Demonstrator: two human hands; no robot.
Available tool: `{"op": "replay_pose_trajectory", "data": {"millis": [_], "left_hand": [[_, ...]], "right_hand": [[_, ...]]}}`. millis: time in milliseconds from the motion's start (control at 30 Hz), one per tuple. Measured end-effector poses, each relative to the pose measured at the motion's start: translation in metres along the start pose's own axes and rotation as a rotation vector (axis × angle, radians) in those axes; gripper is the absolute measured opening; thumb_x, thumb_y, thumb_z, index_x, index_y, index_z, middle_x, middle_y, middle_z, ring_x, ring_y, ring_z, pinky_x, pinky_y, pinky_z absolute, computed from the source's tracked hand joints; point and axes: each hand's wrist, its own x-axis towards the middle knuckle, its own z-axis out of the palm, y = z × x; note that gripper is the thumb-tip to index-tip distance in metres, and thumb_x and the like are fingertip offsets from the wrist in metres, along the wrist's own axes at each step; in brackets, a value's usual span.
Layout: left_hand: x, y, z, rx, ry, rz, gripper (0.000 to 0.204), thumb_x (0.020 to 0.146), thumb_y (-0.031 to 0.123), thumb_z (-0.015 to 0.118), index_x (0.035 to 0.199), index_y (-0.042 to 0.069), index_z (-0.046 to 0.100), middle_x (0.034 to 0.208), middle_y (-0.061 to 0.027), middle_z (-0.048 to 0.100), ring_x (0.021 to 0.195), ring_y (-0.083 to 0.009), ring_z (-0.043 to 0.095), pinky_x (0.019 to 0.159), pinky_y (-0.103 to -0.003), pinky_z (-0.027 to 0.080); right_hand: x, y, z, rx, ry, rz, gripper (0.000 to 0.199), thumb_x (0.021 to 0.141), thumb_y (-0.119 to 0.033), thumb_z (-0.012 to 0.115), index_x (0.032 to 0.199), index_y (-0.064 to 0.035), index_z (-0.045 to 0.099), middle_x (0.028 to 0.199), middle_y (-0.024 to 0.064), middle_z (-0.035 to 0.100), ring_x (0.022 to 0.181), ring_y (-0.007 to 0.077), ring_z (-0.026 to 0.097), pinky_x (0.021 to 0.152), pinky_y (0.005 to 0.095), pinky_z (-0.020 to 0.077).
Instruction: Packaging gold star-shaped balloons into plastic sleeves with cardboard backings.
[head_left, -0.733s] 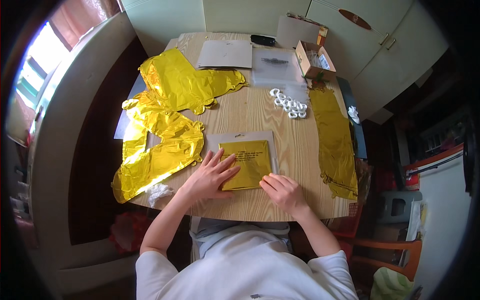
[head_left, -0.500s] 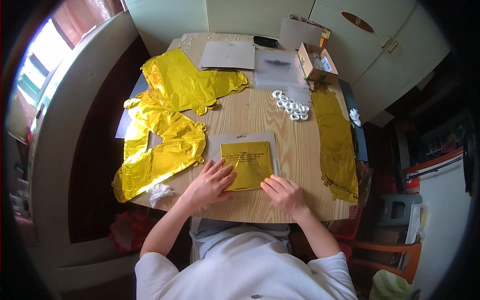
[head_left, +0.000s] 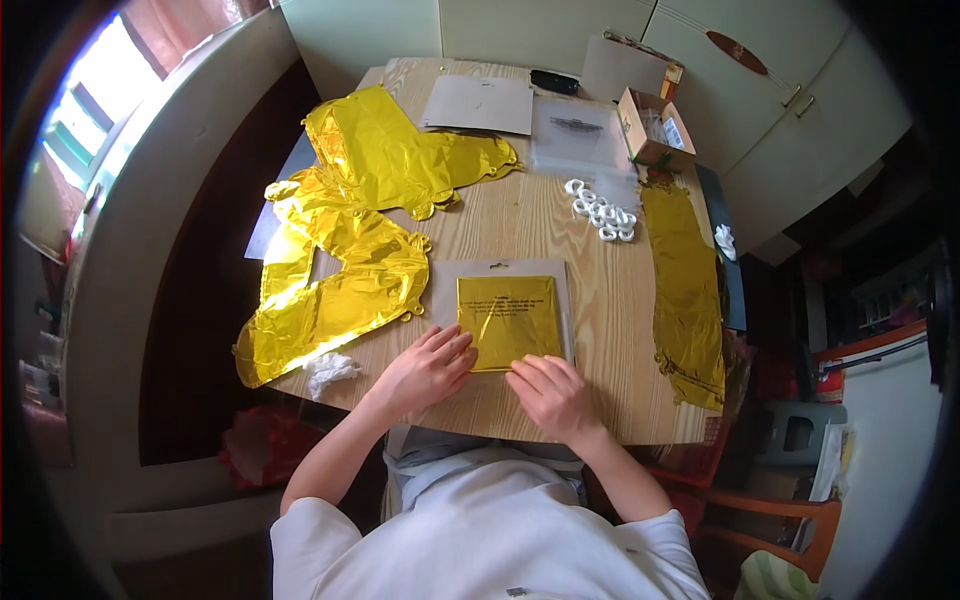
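— Barely anything has shifted since the earlier frames: both hands lie on the near edge of the gold foil pack (head_left: 508,320), about where they were.

— How is the left hand (head_left: 425,368) set?

— Flat, palm down, fingers stretched and slightly spread, tips on the pack's lower left corner. It grips nothing; it presses.

— And the right hand (head_left: 550,393)?

— Also palm down, fingers loosely extended, tips touching the pack's lower right edge. Open, nothing clamped. The two hands sit apart, a gap between them.

— Where is the pack?

— On a grey card (head_left: 447,290) at the near middle of the wooden table (head_left: 540,240), right in front of the person.

— What lies around it?

— Crumpled gold foil balloons (head_left: 350,240) to the left, touching the card's left edge. A white wad (head_left: 328,370) near the left hand. A long gold strip (head_left: 688,290) along the right edge. White rings (head_left: 602,212) in a cluster beyond the pack, well apart from the hands. A small cardboard box (head_left: 652,128) at the far right corner.
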Motion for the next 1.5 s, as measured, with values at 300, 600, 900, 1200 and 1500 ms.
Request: {"op": "replay_pose_trajectory", "data": {"millis": [300, 600, 900, 1200, 1500], "left_hand": [[-0.004, -0.002, -0.003, 0.027, 0.001, 0.022, 0.033, 0.082, 0.019, 0.069, 0.113, 0.007, 0.064, 0.123, -0.0118, 0.059, 0.121, -0.0303, 0.055, 0.102, -0.044, 0.047], [-0.006, -0.003, -0.002, -0.006, 0.013, -0.001, 0.033, 0.084, 0.016, 0.068, 0.114, 0.006, 0.064, 0.123, -0.0122, 0.061, 0.121, -0.0304, 0.056, 0.103, -0.044, 0.046], [-0.033, -0.017, -0.013, -0.064, 0.008, -0.128, 0.038, 0.084, 0.015, 0.065, 0.121, 0.004, 0.063, 0.131, -0.0112, 0.06, 0.129, -0.0267, 0.051, 0.109, -0.043, 0.039], [-0.046, 0.001, -0.001, -0.123, 0.038, -0.179, 0.038, 0.085, 0.016, 0.066, 0.121, 0.006, 0.065, 0.128, -0.0081, 0.063, 0.129, -0.0224, 0.053, 0.11, -0.044, 0.037], [-0.045, 0.002, -0.001, -0.125, 0.038, -0.187, 0.037, 0.087, 0.018, 0.066, 0.122, 0.007, 0.065, 0.128, -0.008, 0.063, 0.129, -0.0234, 0.053, 0.11, -0.045, 0.036]], "right_hand": [[-0.003, 0.006, 0.003, -0.004, -0.006, 0.027, 0.023, 0.081, -0.012, 0.067, 0.103, -0.0089, 0.07, 0.109, 0.0036, 0.067, 0.105, 0.0207, 0.063, 0.091, 0.0369, 0.0496], [-0.002, 0.002, 0.004, 0.026, -0.005, 0.032, 0.023, 0.082, -0.013, 0.063, 0.103, -0.0081, 0.068, 0.11, 0.0039, 0.066, 0.106, 0.0206, 0.061, 0.092, 0.0359, 0.0482], [0.039, -0.071, 0.041, 0.395, -0.068, 0.113, 0.025, 0.081, -0.011, 0.061, 0.105, -0.0041, 0.059, 0.106, 0.0088, 0.056, 0.104, 0.0246, 0.055, 0.086, 0.0362, 0.0487], [0.03, -0.082, 0.049, 0.333, -0.138, 0.198, 0.004, 0.085, -0.01, 0.055, 0.088, -0.0076, 0.054, 0.086, 0.0072, 0.054, 0.084, 0.0247, 0.056, 0.077, 0.0365, 0.0475], [0.03, -0.089, 0.05, 0.167, -0.198, 0.225, 0.004, 0.085, -0.013, 0.053, 0.086, -0.0094, 0.053, 0.083, 0.0056, 0.052, 0.082, 0.022, 0.055, 0.073, 0.0362, 0.0432]]}}
